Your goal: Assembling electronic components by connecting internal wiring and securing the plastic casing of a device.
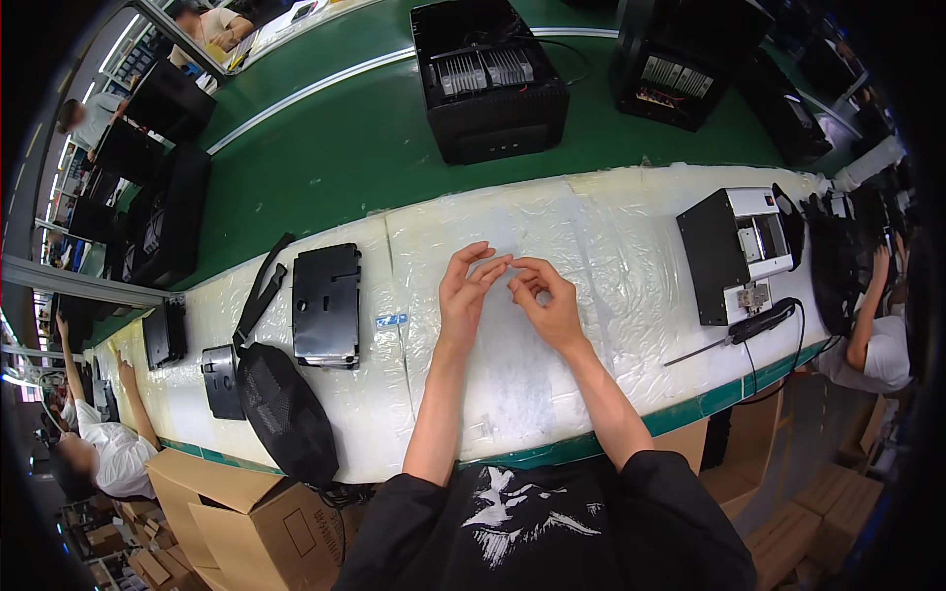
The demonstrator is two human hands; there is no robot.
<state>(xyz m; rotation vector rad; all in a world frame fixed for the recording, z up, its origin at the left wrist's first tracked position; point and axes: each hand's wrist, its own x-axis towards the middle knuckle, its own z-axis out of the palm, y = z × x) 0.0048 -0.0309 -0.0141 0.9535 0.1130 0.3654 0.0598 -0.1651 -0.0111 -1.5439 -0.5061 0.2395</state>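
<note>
The left hand and the right hand are raised over the middle of the table, fingers bent, fingertips touching or almost so; whether anything small is pinched between them I cannot tell, so the grip of each stays uncertain; under them lies the clear plastic sheet covering the white tabletop; a small blue strip sits on it, left of the left hand, and beyond that a black panel lies flat; a black bag with a strap rests nearer the table's edge, beside a smaller black panel; on the right stands a black-and-white machine, with a power screwdriver just beside it, its shaft pointing left; past the table, a black box with metal fins sits on a green surface.
</note>
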